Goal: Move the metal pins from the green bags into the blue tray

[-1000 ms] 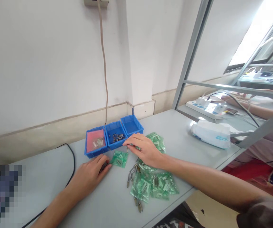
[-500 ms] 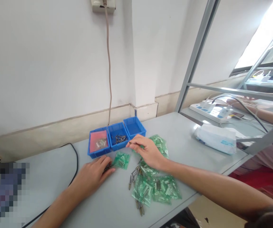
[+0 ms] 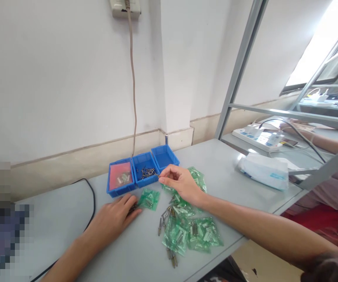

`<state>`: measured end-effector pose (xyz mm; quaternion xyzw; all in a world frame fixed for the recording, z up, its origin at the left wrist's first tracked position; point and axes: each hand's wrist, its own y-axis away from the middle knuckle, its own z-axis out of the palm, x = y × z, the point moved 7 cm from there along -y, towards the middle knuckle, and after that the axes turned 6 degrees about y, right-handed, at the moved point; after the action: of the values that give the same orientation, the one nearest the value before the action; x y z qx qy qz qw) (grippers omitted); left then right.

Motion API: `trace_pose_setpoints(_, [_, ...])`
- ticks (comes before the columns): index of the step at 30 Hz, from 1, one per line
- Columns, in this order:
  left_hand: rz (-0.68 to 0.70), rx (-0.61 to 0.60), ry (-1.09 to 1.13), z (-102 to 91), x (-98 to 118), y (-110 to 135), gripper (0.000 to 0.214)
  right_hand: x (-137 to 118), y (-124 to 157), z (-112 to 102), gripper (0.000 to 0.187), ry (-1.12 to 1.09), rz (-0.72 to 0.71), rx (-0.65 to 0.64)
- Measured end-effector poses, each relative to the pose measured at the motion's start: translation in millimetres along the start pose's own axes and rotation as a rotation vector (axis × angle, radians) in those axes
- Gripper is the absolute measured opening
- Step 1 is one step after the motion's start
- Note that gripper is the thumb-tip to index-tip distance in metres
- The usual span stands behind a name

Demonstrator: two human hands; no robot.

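My left hand lies on the grey table, its fingers curled over small metal screws that show only partly. Just beyond its fingertips is a small green plastic bag with metal and pale pieces inside. My right hand is in a pinch beside the middle blue bin; a tiny dark screw tip shows at its fingertips, the rest hidden. That bin holds a heap of loose screws. Several filled green bags lie under and in front of my right hand, with loose metal fasteners beside them.
The left blue bin holds a pink sheet and a clear bag of pale pieces. A third blue bin stands right. A white packet, a power strip and a metal frame are rightward; a black cable runs left.
My right hand stays beside the middle bin, its pinch turned slightly and the fingers more curled. My left hand keeps its place; the whole view has shifted a little.
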<state>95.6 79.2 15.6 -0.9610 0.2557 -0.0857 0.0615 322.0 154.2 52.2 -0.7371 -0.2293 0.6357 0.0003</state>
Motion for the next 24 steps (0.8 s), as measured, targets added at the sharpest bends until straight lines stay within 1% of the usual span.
trace_pose_setpoints(3, [-0.024, -0.023, 0.013, 1.2, 0.1, -0.5, 0.038, -4.2, 2.5, 0.2, 0.02, 0.109, -0.036, -0.001])
trace_pose_setpoints(6, [-0.067, -0.033, 0.026, 0.8, -0.9, 0.7, 0.038, -6.6, 4.3, 2.6, 0.018, 0.135, -0.047, -0.019])
trace_pose_setpoints(8, [-0.075, -0.045, 0.042, -0.1, -1.1, 2.1, 0.039, -6.4, 4.3, 4.4, 0.019, 0.127, -0.045, -0.035])
trace_pose_setpoints(11, [-0.041, -0.061, 0.085, -2.4, -0.5, 3.7, 0.04, -4.4, 3.2, 5.1, 0.019, 0.106, -0.031, -0.05])
trace_pose_setpoints(14, [-0.014, -0.045, 0.117, -5.0, -2.0, 4.2, 0.043, -3.5, 1.7, 3.9, 0.019, 0.083, -0.023, -0.055])
trace_pose_setpoints(21, [-0.028, -0.004, 0.114, -2.7, -2.6, 2.7, 0.038, -0.7, -1.2, 1.5, 0.023, 0.031, -0.019, -0.058])
trace_pose_setpoints(24, [-0.059, -0.019, 0.115, -4.6, -2.1, 2.3, 0.041, 1.3, -1.3, 2.9, 0.024, 0.016, -0.018, -0.069])
